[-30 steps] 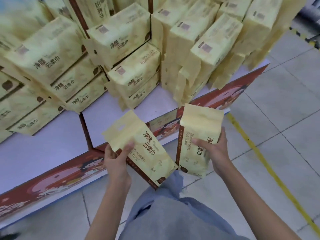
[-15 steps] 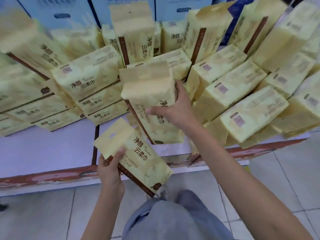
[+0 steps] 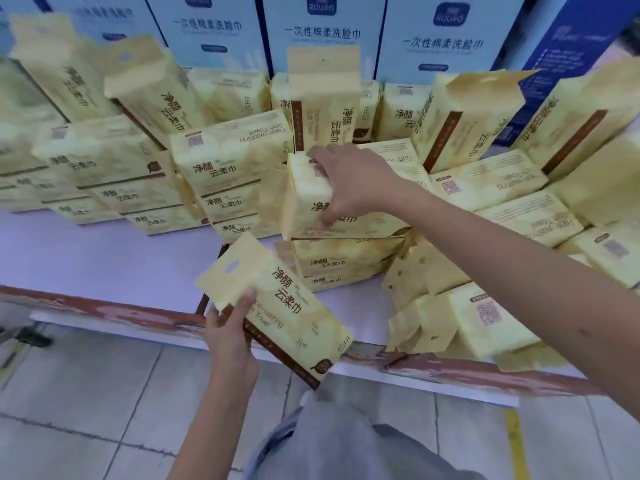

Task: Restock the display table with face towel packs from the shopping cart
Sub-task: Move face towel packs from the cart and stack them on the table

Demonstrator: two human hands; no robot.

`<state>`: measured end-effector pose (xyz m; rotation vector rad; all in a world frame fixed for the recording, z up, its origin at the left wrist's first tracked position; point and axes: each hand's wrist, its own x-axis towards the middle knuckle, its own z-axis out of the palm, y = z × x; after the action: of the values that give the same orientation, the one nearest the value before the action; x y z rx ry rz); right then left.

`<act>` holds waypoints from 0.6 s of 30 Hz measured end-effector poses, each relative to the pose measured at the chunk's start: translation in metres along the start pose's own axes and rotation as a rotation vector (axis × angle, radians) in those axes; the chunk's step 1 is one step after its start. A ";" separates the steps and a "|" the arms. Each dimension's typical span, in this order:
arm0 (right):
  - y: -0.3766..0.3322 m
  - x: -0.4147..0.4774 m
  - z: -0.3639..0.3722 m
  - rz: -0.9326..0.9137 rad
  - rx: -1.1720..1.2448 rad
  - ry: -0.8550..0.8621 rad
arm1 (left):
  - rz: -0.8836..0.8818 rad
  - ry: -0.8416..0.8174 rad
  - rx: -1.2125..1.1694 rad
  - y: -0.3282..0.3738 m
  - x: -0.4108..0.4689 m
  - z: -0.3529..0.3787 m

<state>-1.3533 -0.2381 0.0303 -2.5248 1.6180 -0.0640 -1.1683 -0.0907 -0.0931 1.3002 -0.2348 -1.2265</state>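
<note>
Right hand (image 3: 349, 181) fingers clamped on pack (image 3: 306, 206), stack (image 3: 346, 261) just beneath them on worktop (image 3: 86, 258): placing nearly done. Left hand (image 3: 229, 336) fingers pinch second pack (image 3: 287, 306), nearer than right fingers, unplaced. Display looks mostly full.

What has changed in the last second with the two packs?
The right hand carried its towel pack from in front of the display table forward, turned it flat and set it onto a short stack, still gripping it. The left hand keeps holding the second pack near the front edge.

Two bare forearms (image 3: 485, 254), grey-blue garment (image 3: 346, 448) (trousers or top, unclear)
</note>
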 end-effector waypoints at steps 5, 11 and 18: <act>0.004 0.004 0.030 -0.080 -0.164 -0.019 | -0.041 0.029 -0.006 -0.007 0.000 0.001; 0.012 -0.004 0.062 -0.207 -0.235 0.092 | -0.023 0.013 -0.007 -0.007 0.001 -0.006; 0.021 -0.009 0.071 -0.272 -0.190 0.175 | -0.058 0.048 -0.022 -0.010 0.003 -0.014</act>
<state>-1.3682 -0.2319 -0.0430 -2.9472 1.3830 -0.1726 -1.1628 -0.0828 -0.1074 1.3234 -0.1499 -1.2422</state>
